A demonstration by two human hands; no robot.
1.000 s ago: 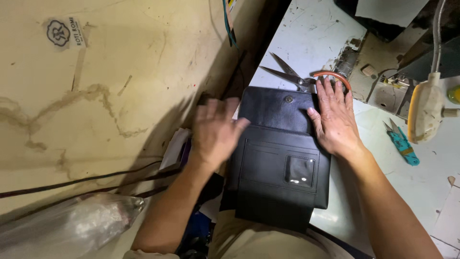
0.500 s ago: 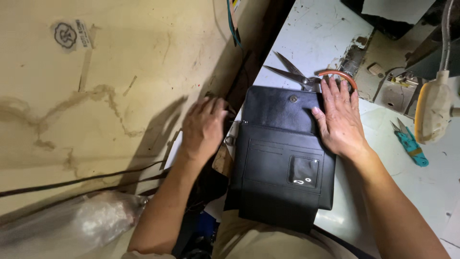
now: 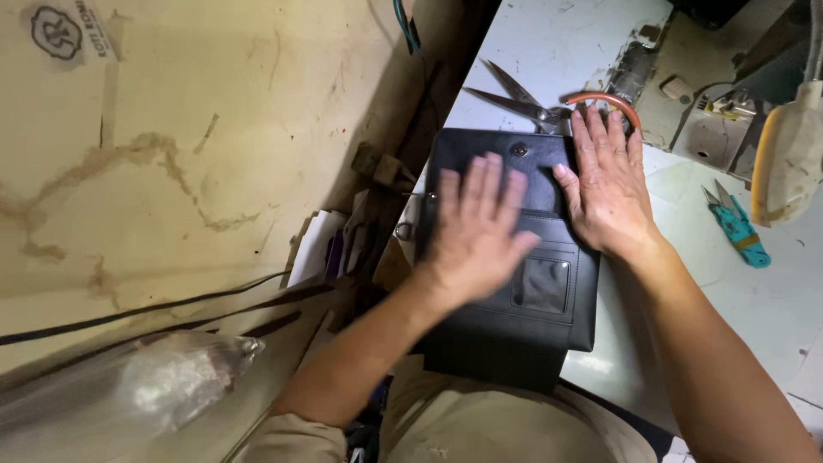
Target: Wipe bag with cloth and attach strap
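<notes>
Black leather bag [image 3: 506,334] flat on white worktable [image 3: 754,291] edge. Left hand [image 3: 476,227] – open, palm pressing bag middle, gripping nothing. Right hand [image 3: 609,184] – spread flat on top right corner, fingertips by orange-handled scissors [image 3: 549,107].

A sewing workshop: sewing machine [image 3: 686,111], scissors [image 3: 523,99] and thread snips [image 3: 737,227] on the worktable [image 3: 754,291].

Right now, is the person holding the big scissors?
No, the big scissors lie on the table beyond the black bag, while the left hand and right hand press flat on the bag.
</notes>
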